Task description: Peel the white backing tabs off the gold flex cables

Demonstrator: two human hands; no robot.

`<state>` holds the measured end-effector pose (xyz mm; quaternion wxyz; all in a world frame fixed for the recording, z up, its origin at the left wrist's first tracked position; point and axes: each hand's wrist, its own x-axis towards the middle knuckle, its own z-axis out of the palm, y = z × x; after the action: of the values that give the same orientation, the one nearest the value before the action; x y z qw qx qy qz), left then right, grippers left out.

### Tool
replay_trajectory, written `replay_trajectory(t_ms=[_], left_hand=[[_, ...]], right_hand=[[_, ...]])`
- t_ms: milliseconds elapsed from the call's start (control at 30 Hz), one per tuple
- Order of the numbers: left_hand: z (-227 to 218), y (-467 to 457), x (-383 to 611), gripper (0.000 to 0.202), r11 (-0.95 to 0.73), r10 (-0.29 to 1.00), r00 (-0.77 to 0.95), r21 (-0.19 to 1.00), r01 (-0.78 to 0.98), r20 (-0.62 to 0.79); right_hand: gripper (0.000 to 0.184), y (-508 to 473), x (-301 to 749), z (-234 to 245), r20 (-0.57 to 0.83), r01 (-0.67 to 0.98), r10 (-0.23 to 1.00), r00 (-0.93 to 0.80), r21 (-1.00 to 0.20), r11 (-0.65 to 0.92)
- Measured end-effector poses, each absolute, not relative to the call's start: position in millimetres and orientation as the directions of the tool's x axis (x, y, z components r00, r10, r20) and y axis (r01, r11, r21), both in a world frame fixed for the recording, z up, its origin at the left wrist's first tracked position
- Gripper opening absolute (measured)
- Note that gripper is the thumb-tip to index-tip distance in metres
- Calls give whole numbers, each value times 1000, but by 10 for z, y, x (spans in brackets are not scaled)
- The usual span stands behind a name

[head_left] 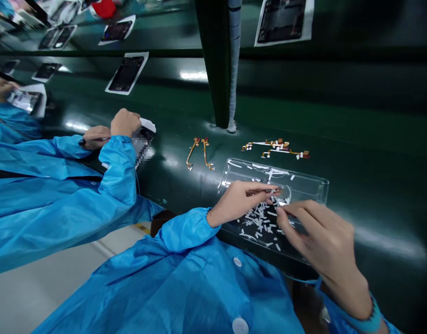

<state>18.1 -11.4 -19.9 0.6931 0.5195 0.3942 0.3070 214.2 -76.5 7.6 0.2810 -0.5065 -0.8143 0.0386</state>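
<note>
My left hand [243, 200] and my right hand [317, 241] meet over a clear plastic tray [314, 185] that holds several small white strips [258, 220]. Both hands have fingers pinched together; the left fingertips seem to hold a small white strip, and the right fingertips press close to it. What the right hand holds is too small to make out. Beyond the tray, orange flex cables [199, 153] lie on the green bench, with another group of flex cables [276, 147] to the right.
A person in a blue coat sits at my left, with hands [124, 123] on a phone part. Phone panels on white sheets [126, 73] lie along the green conveyor [338, 88]. A dark post [215, 65] stands behind the tray.
</note>
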Motion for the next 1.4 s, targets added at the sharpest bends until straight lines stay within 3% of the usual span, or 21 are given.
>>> replay_trajectory(t_ms=[200, 367, 533, 600, 733, 867, 933, 1067, 1133, 1233, 1333, 1400], left_hand=[[-156, -107, 132, 40, 271, 839, 476, 961, 58, -265], [-91, -111, 107, 48, 209, 842, 477, 968, 142, -252], [-38, -139, 114, 48, 120, 845, 489, 968, 221, -216], [-12, -143, 105, 47, 67, 850, 494, 967, 245, -184], [29, -132, 30, 42, -69, 869, 488, 954, 291, -86], [30, -127, -47, 45, -155, 870, 493, 945, 289, -8], [45, -135, -65, 50, -233, 860, 507, 931, 280, 63], [104, -152, -133, 53, -374, 821, 527, 904, 206, 219], [82, -141, -224, 54, -330, 839, 497, 934, 136, 224], [-92, -104, -451, 60, -57, 904, 414, 991, -119, 101], [-360, -97, -771, 74, 300, 897, 430, 853, -427, -100], [-507, -136, -1017, 83, 471, 855, 470, 708, -526, -220]], right_hand=[[17, -708, 2146, 68, 377, 857, 868, -323, -272, 437], [18, -661, 2131, 36, 408, 850, 812, -417, -142, 508], [13, -641, 2057, -29, 393, 890, 839, -376, -96, 445], [9, -656, 2066, 1, 430, 900, 845, -319, -143, 412], [3, -733, 2241, 176, 433, 857, 876, -212, -349, 380], [24, -747, 2388, 334, 362, 854, 895, -259, -348, 387], [17, -688, 2361, 379, 339, 812, 908, -245, -440, 383], [30, -444, 2149, 450, 69, 627, 945, -319, -733, 265], [24, -272, 1987, 495, -67, 559, 924, -376, -811, 169], [21, 49, 1650, 545, -164, 462, 892, -421, -885, 56], [25, 450, 1180, 497, -216, 336, 843, -492, -941, -45], [24, 751, 811, 391, -241, 327, 823, -514, -942, -72]])
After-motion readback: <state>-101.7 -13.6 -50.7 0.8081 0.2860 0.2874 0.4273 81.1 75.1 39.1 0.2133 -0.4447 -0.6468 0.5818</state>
